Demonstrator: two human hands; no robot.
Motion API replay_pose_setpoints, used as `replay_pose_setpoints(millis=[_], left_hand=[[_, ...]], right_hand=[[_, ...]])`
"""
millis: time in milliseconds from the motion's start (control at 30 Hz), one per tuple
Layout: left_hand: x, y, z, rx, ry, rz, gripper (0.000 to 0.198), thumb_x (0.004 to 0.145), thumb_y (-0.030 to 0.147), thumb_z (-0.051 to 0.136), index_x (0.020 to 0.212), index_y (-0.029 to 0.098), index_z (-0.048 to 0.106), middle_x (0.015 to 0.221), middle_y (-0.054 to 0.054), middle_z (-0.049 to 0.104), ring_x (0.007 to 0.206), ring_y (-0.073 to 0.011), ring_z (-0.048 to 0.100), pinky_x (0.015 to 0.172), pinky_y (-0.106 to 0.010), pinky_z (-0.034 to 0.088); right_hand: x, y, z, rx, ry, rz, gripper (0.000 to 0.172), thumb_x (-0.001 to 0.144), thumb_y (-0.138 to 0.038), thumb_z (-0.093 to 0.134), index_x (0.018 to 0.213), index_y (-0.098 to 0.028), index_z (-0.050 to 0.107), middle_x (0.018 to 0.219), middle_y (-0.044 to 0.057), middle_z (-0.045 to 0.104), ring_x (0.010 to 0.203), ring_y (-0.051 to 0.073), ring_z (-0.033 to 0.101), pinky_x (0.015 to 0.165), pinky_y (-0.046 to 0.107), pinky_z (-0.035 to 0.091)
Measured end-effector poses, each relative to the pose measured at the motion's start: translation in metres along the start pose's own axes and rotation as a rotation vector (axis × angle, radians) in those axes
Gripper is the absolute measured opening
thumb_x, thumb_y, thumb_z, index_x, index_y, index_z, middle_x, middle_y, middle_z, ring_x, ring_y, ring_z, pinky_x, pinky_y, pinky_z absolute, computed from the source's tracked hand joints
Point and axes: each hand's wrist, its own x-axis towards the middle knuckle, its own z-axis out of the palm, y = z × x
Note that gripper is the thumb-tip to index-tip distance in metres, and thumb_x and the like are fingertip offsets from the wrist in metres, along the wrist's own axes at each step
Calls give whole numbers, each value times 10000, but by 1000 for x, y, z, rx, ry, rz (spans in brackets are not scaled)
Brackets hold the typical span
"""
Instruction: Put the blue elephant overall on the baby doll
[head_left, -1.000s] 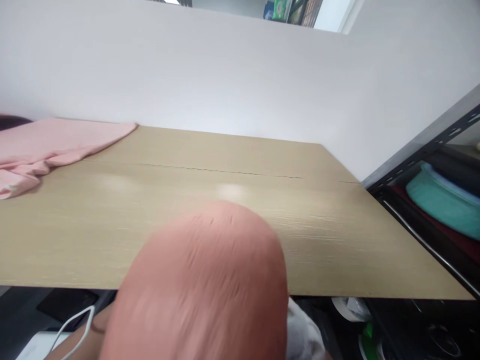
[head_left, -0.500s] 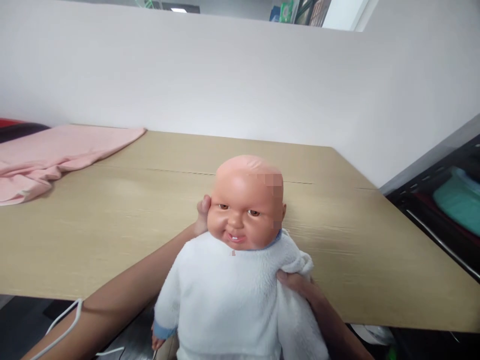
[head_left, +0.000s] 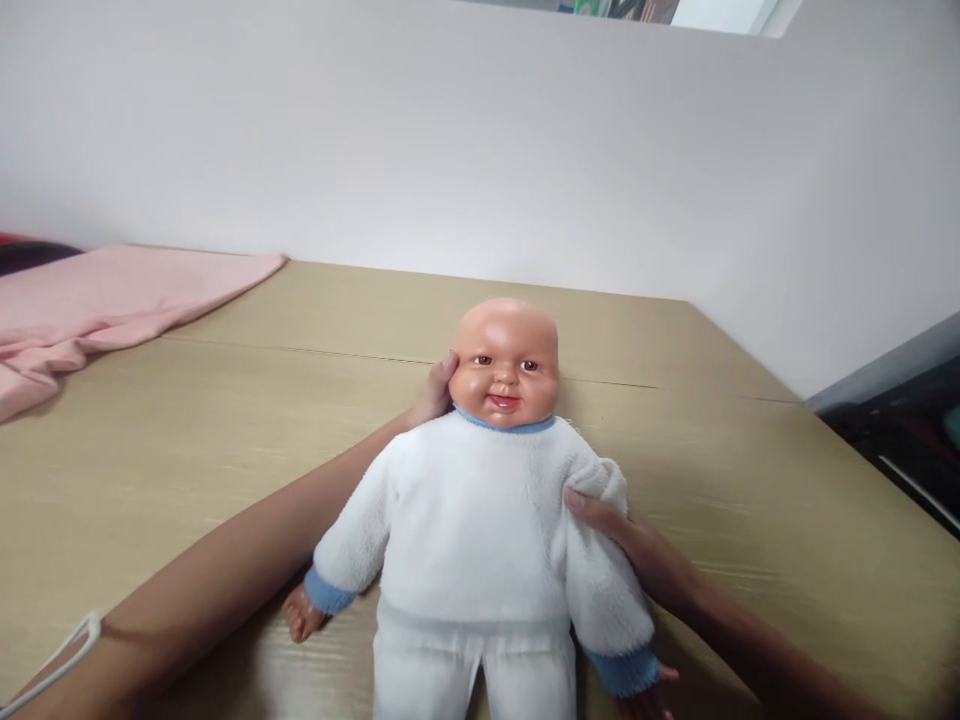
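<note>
A baby doll (head_left: 480, 540) in a white fleecy top with blue cuffs and collar, and white trousers, lies face up over the table, its head away from me. My left hand (head_left: 437, 388) is closed about the side of the doll's head and neck; only the thumb side shows, the other fingers are behind it. My right hand (head_left: 604, 515) grips the doll's upper arm through the sleeve, thumb on top, its fingers hidden beneath. The doll's lower legs run out of the bottom of the view.
The wooden table (head_left: 750, 480) reaches back to a pale wall (head_left: 450, 150). A crumpled pink cloth (head_left: 135, 300) lies at the far left, with something dark and red behind it. Beyond the table's right edge stands a dark rack (head_left: 900, 430). A white cord (head_left: 67, 650) hangs by my left forearm.
The doll has moved forward and down onto the table, from upright near me to lying flatter, with its trousers now showing. Both hands keep their hold. The view has shifted slightly.
</note>
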Motion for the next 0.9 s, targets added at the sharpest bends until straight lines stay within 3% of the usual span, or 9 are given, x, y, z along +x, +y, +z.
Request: replay_pose_setpoints(millis=[133, 300, 500, 600, 733, 900], left_hand=[[18, -3, -7, -23, 27, -16, 670, 919, 732, 781, 1217, 133, 817, 1418, -141, 823, 1649, -453, 483, 1413, -552, 359], [45, -8, -27, -30, -1, -70, 582, 901, 694, 804, 1186, 188, 831, 1406, -104, 834, 1634, -465, 504, 1406, -578, 387], [81, -10, -46, 20, -35, -108, 622, 921, 707, 759, 1269, 195, 827, 1368, -99, 850, 1615, -452, 535, 1391, -585, 409], [91, -9, -43, 17, -43, -150, 652, 985, 714, 676, 1319, 170, 808, 1378, -115, 844, 1603, -442, 553, 1387, -586, 416], [98, -3, -42, 5, -129, -198, 706, 1055, 722, 582, 1383, 131, 786, 1464, -138, 802, 1600, -427, 561, 1383, -564, 430], [103, 9, -53, 103, -134, -286, 634, 1066, 683, 610, 1343, 147, 805, 1403, -133, 832, 1553, -424, 616, 1368, -572, 450]], right_hand=[[21, -1, -17, -179, -72, -31, 853, 792, -868, 833, 1324, -202, 839, 1314, 172, 850, 1268, 494, 776, 1151, 652, 616], [29, -5, -28, -227, -50, -54, 762, 894, -845, 761, 1404, -281, 812, 1395, 138, 834, 1424, 495, 703, 1278, 659, 517], [44, 6, -41, -325, 46, -164, 877, 923, -813, 748, 1643, -335, 598, 1654, 119, 675, 1605, 466, 545, 1337, 633, 453], [50, 14, -48, -372, 90, -170, 887, 938, -776, 762, 1669, -329, 533, 1721, 120, 608, 1609, 440, 547, 1326, 585, 484], [51, 22, -51, -467, 217, -142, 816, 930, -799, 753, 1562, -305, 609, 1587, 123, 718, 1460, 427, 686, 1231, 524, 595], [52, 28, -44, -507, 336, -156, 816, 902, -833, 746, 1522, -315, 633, 1557, 111, 742, 1441, 423, 702, 1117, 470, 672]])
